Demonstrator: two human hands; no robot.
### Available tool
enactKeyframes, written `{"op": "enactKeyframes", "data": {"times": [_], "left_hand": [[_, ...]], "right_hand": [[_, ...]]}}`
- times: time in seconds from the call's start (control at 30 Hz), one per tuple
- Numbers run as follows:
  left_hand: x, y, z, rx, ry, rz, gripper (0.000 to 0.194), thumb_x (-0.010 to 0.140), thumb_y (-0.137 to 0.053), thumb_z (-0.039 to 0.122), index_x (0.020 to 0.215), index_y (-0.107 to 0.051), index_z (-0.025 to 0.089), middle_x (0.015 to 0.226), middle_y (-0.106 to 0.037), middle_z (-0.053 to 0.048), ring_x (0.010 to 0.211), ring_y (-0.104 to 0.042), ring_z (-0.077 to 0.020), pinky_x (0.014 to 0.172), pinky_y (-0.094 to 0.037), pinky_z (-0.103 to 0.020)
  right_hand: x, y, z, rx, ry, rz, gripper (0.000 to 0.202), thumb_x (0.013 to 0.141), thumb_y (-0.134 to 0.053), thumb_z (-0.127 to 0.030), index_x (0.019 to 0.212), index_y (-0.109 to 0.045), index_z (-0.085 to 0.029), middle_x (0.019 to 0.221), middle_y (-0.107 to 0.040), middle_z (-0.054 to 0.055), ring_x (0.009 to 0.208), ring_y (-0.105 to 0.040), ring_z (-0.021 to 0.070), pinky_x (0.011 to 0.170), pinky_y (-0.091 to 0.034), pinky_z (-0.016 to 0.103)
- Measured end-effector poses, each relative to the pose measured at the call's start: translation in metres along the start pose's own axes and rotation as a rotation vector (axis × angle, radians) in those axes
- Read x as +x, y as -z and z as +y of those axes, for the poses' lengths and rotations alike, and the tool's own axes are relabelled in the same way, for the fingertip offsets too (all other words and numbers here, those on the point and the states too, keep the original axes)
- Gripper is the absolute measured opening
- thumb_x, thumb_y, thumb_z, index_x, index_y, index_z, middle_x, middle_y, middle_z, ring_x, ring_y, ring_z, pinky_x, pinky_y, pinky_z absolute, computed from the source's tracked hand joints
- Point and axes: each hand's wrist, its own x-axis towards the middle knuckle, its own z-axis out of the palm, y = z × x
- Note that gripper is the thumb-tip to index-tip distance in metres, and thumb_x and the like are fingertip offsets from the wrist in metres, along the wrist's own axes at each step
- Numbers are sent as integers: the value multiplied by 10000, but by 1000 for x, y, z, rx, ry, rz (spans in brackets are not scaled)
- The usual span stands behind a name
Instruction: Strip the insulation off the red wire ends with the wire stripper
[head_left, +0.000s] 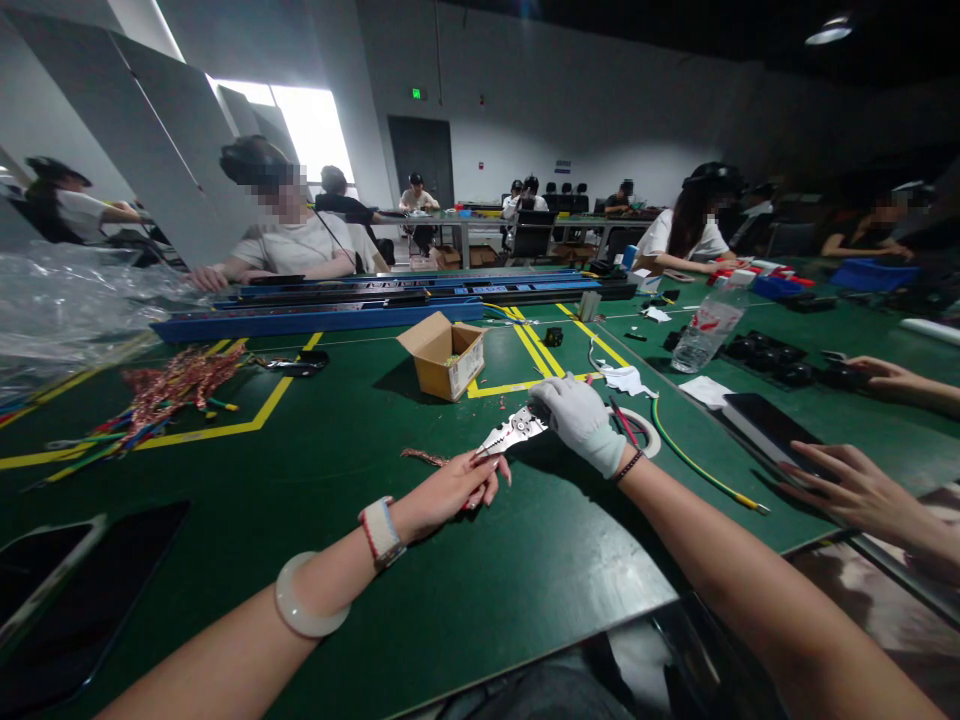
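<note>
My right hand (577,415), in a pale work glove, is closed around the handle end of a silver wire stripper (512,432). The tool's toothed jaws point left and down toward my bare left hand (465,482). At the jaw tip, the thumb and fingers of that hand are bent together. What they pinch is hidden, though a bit of red shows beneath them. Frayed copper strands (424,457) show just beyond the left hand; whether they lie in its grip I cannot tell. Beyond both hands stands an open cardboard box (448,360).
Stripped copper wires (176,385) are heaped at left. A white tape roll (641,432) and a green-yellow cable (694,465) lie right of my glove. Another person's hand (847,480) touches a phone (776,430) near a water bottle (709,325). Blue rails (322,318) cross behind.
</note>
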Motion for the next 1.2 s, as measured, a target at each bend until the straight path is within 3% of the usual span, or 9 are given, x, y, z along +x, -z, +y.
{"op": "enactKeyframes", "data": {"times": [0.1, 0.23, 0.33, 0.43, 0.6, 0.87, 1.0, 1.2], "left_hand": [[-1, -1, 3, 5, -4, -7, 386, 892, -478, 515, 928, -581, 145, 618, -476, 42, 486, -318, -73, 462, -258, -196], [-1, -1, 3, 7, -2, 10, 383, 869, -525, 509, 976, -573, 144, 621, -474, 47, 500, -336, -78, 470, -261, -199], [-1, 0, 1, 12, 9, 15, 373, 868, -532, 498, 974, -570, 143, 619, -472, 47, 513, -353, -82, 479, -265, -200], [0, 0, 0, 10, 0, 20, 408, 862, -519, 533, 951, -575, 139, 613, -473, 44, 512, -354, -84, 484, -266, -204], [1, 0, -1, 2, 10, 16, 446, 853, -500, 577, 936, -582, 147, 603, -466, 47, 504, -340, -84, 486, -262, -207], [-2, -1, 3, -3, 9, 17, 434, 862, -498, 565, 931, -576, 143, 598, -452, 50, 506, -326, -83, 488, -256, -204], [0, 0, -1, -7, -2, 6, 388, 860, -530, 525, 934, -568, 147, 602, -457, 51, 500, -328, -79, 476, -246, -202], [1, 1, -1, -10, 17, 1, 375, 860, -536, 522, 930, -561, 155, 609, -460, 51, 504, -348, -82, 480, -271, -202]], "right_hand": [[-2, 0, -1, -16, -22, -14, 214, 883, -491, -134, 1043, -630, -168, 958, -668, 83, 848, -585, 204, 724, -392, 293], [-4, -3, -2, 14, -36, -13, 304, 881, -469, -116, 1148, -599, -182, 1068, -658, 87, 860, -603, 195, 684, -438, 274], [-3, -8, -1, 104, 24, 32, 458, 859, -439, -55, 1293, -505, -187, 1257, -585, 103, 1040, -582, 195, 826, -477, 292], [-2, -12, 2, 181, 88, 61, 580, 828, -411, -4, 1378, -415, -189, 1387, -487, 108, 1222, -483, 200, 1000, -424, 355], [-2, -14, 6, 221, 103, 73, 651, 782, -402, 34, 1393, -397, -191, 1413, -460, 115, 1285, -429, 205, 1063, -381, 406], [1, -7, 5, 184, 81, 80, 610, 757, -418, 43, 1324, -477, -175, 1351, -522, 124, 1196, -495, 215, 1005, -419, 407], [2, -7, 5, 135, 61, 64, 438, 812, -435, 4, 1207, -559, -139, 1212, -598, 133, 1046, -556, 215, 878, -453, 347], [0, -2, 2, 3, -29, 27, 206, 893, -504, -165, 1056, -630, -161, 984, -642, 105, 836, -562, 208, 723, -401, 304]]}}
